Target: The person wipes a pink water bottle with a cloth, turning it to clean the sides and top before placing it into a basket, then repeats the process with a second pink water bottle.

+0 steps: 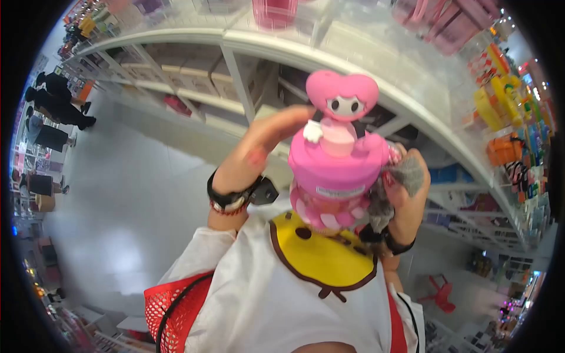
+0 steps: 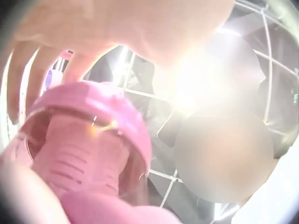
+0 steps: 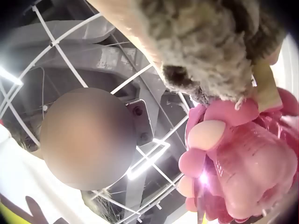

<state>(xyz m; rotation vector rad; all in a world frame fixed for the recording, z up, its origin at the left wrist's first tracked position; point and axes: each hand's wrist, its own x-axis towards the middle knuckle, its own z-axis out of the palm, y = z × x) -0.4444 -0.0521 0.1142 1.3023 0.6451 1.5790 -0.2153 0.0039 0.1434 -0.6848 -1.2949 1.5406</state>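
Observation:
A pink container topped by a heart-haired character figure (image 1: 339, 105) is held up before the chest. Its body has a pink lid (image 2: 93, 100), clear walls with a ribbed pink insert inside, and rounded pink and white petals (image 3: 205, 135) around the base. My left hand (image 1: 253, 147) grips it from the left, fingers reaching behind the lid. On the other side my right hand (image 1: 410, 203) holds it at the lid's edge. A grey fluffy plush piece (image 3: 201, 46) hangs at the right hand, covering part of its fingers.
White shelving (image 1: 235, 76) with boxes curves behind the container, with pink bags (image 1: 447, 23) on top. Colourful hanging goods (image 1: 503, 112) are at the right. People stand far left on the pale floor (image 1: 135, 194). A red stool (image 1: 441, 293) is at lower right.

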